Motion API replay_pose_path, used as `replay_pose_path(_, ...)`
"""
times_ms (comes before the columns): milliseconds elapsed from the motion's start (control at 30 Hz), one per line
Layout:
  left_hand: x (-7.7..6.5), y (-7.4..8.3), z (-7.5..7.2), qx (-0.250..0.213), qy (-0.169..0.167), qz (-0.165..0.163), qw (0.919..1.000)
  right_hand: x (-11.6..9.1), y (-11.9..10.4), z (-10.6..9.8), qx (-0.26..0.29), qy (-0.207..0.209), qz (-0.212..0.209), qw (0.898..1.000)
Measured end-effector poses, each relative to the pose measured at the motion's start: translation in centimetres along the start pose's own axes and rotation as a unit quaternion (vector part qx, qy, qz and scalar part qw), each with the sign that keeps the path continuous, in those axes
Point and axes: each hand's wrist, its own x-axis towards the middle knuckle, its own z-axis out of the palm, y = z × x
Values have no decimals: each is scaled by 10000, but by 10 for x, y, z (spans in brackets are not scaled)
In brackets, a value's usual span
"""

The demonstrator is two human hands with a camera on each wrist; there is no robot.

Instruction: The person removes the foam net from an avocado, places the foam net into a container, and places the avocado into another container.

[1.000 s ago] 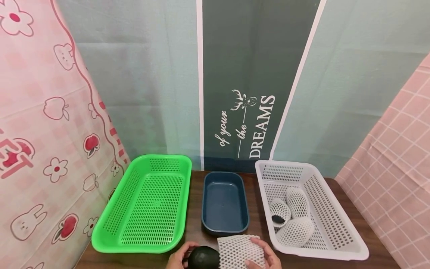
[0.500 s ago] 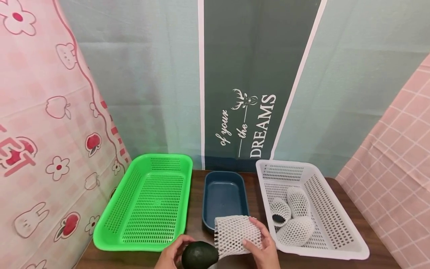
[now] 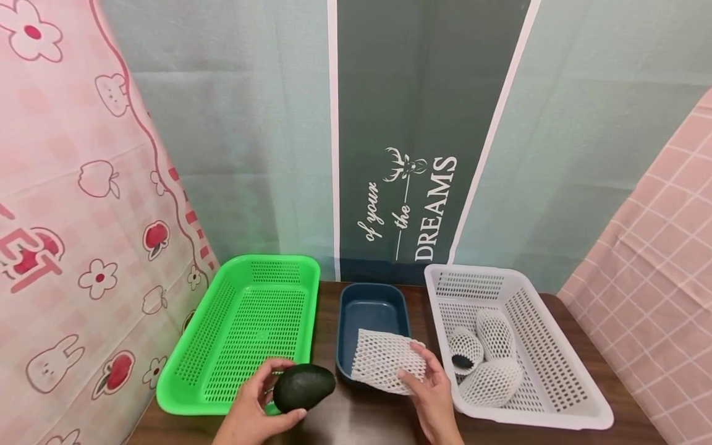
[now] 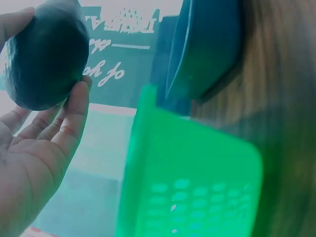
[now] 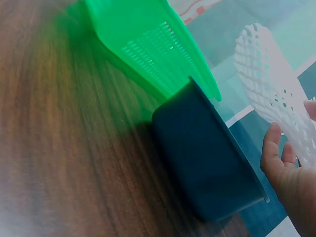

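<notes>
My left hand (image 3: pixel 257 402) grips a dark green avocado (image 3: pixel 303 387), fingers behind it and thumb along its near side, over the front right corner of the green basket (image 3: pixel 167 395). The left wrist view shows the avocado (image 4: pixel 49 54) held up above the basket rim. A white foam net sleeve (image 3: pixel 386 361), flattened, is pinched between thumb and fingers of my right hand (image 3: pixel 431 386). It overlaps the front of the dark blue bin (image 3: pixel 369 309) in the head view. In the right wrist view the foam net (image 5: pixel 269 74) is raised above the bin's rim.
At the right stands a white basket (image 3: pixel 562 346) holding several net-wrapped fruits (image 3: pixel 492 383), one with a dark end showing. All the containers are on a brown wooden table (image 3: pixel 356 420). Printed curtains (image 3: pixel 267 136) hang behind and on both sides.
The avocado and the foam net have come apart. My left hand has carried the avocado left and up towards the green basket; my right hand has moved the net forward to the blue bin.
</notes>
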Motion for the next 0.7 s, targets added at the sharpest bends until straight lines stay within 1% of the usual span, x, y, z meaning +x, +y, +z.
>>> replay_pose_path(67,2,3,-6,159,170,49,9997,7,4,-2,-53,81,40,9999)
replay_pose_path(100,3,4,-9,331,219,175,9991,11,8,-6,-172,170,139,9996)
replay_pose_path(167,5,7,-14,525,335,436,9971,18,15,-10,-188,256,134,9994)
replay_pose_path(200,6,9,-16,566,343,585,9961,21,18,-14,-216,292,123,9993)
replay_pose_path(300,7,20,-21,747,406,935,9920,30,25,-18,-328,335,-45,9989)
replay_pose_path(367,9,29,-25,823,464,1097,9895,35,27,-19,-482,389,-97,9980)
replay_pose_path(433,11,37,-31,958,501,1221,9866,41,28,-19,-669,393,-127,9969)
replay_pose_path(533,18,45,-41,1110,466,1281,9844,47,28,-18,-1013,380,-108,9941)
replay_pose_path(567,21,48,-45,1192,461,1283,9835,47,19,-10,-1153,415,-8,9925)
replay_pose_path(633,30,44,-55,1347,424,1309,9813,45,0,8,-1403,498,190,9887)
replay_pose_path(700,37,44,-63,1621,456,1383,9760,44,-17,25,-1707,604,396,9827)
